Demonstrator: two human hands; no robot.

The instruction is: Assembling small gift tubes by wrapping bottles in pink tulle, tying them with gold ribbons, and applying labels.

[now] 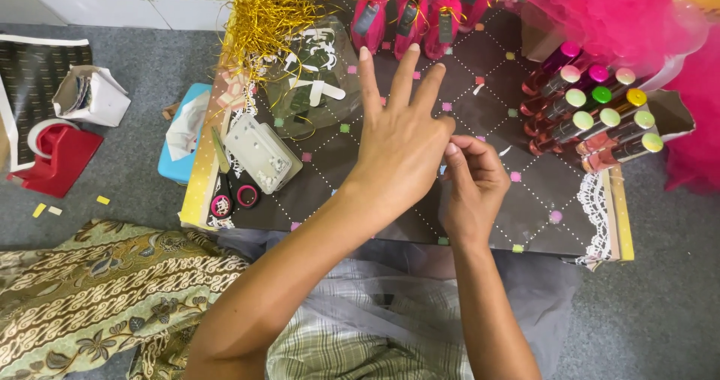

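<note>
Left hand (pixel 401 144) fingers spread wide; right hand (pixel 472 174) pinched, contents unclear; wrapped pink tulle bundles (pixel 409 13) upper centre, capped tubes (pixel 592 110) right unwrapped.

We see our left hand (pixel 401 136) at the centre of the frame, fingers spread and raised over the dark brown patterned board (pixel 517 200). Our right hand (pixel 472 178) sits just beside it, fingertips pinched against the left thumb; what they pinch is too small to tell. In the upper right lie small bottles with coloured round caps (pixel 592 114). Gold ribbon strands (pixel 262 20) pile in the upper left-centre, and black-handled scissors (pixel 232 192) lie at the board's left edge.
</note>
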